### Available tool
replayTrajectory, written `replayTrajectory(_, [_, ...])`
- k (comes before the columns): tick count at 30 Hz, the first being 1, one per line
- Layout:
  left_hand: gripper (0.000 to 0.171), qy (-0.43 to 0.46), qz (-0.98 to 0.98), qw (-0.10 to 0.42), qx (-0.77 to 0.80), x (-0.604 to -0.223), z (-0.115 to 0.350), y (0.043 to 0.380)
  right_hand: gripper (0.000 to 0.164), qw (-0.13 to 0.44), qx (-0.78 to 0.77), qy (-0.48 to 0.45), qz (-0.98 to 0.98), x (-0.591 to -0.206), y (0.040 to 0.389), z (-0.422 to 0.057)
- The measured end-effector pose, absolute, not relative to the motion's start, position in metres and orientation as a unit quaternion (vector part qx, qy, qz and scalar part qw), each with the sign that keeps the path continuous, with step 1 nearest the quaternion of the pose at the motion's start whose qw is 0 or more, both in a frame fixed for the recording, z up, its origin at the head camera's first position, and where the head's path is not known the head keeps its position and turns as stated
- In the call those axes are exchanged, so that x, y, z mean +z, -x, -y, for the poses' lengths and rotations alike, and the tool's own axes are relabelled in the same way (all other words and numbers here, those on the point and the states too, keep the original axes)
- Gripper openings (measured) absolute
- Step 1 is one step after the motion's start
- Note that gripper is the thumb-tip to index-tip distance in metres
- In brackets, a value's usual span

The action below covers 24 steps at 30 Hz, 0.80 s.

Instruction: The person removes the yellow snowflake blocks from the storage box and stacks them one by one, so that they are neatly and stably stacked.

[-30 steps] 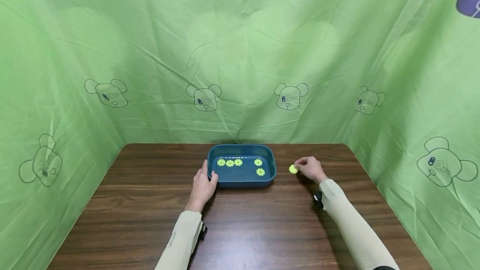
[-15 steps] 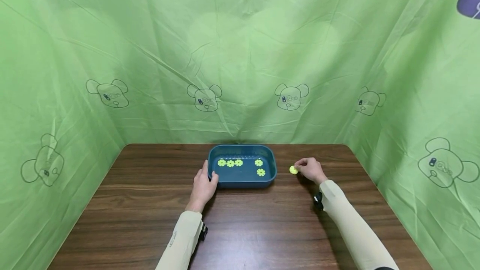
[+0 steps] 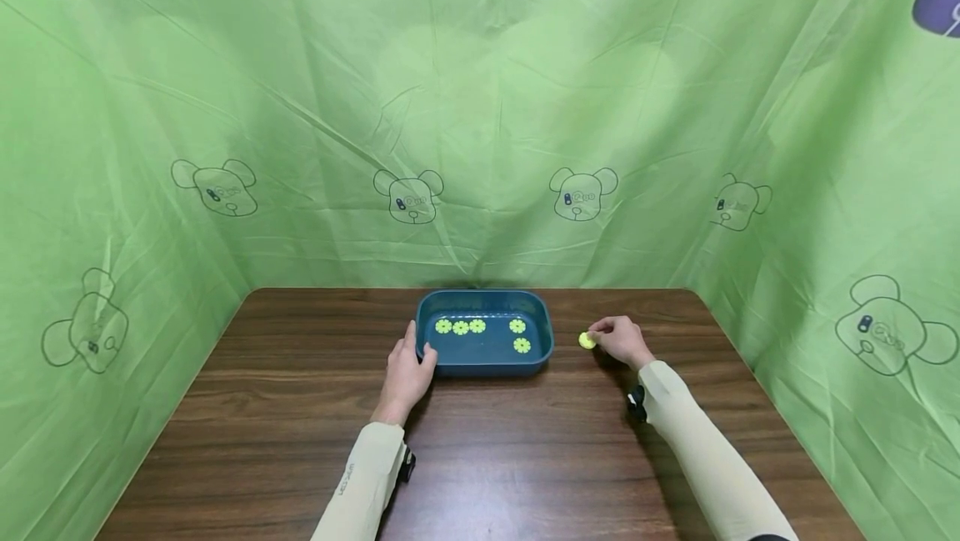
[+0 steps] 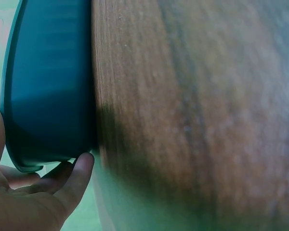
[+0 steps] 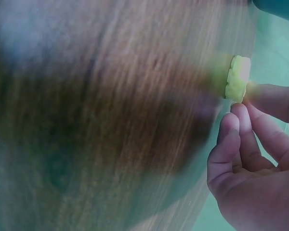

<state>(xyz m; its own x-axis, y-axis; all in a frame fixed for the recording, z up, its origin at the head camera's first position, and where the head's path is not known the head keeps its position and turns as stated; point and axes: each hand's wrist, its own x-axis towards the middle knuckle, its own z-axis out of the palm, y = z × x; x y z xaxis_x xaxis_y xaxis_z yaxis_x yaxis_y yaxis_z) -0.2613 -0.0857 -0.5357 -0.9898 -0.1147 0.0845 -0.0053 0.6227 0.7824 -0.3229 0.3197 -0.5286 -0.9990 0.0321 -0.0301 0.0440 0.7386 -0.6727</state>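
A dark blue rectangular tray [image 3: 483,370] stands at the back of the wooden table. Inside it lie several yellow-green flower-shaped discs [image 3: 461,328]: three in a row on the left and two toward the right end. My left hand [image 3: 407,374] grips the tray's left end, thumb at the front corner; the left wrist view has its fingertips right against the tray wall [image 4: 53,96]. To the right of the tray, my right hand [image 3: 621,339] pinches another flower-shaped disc [image 5: 237,79] between thumb and fingers, close over the table. Its scalloped edge faces the right wrist camera.
The brown wood-grain table [image 3: 480,449] reaches back to a green curtain [image 3: 480,241] printed with bear faces, which also hangs along both sides. The tray's far side stands near the table's back edge.
The disc pinched in my right hand has tilted slightly and looks flatter now. Both hands and the tray stay in place, apart from a tiny shift of the whole view.
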Motion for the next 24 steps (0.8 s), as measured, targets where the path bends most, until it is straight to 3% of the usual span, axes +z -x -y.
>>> replayTrajectory(24, [0.07, -0.028, 0.897, 0.075, -0.434, -0.5354, 0.0865, 0.2584, 0.021, 0.038, -0.355, -0.022, -0.934, -0.5294, 0.3222, -0.3182])
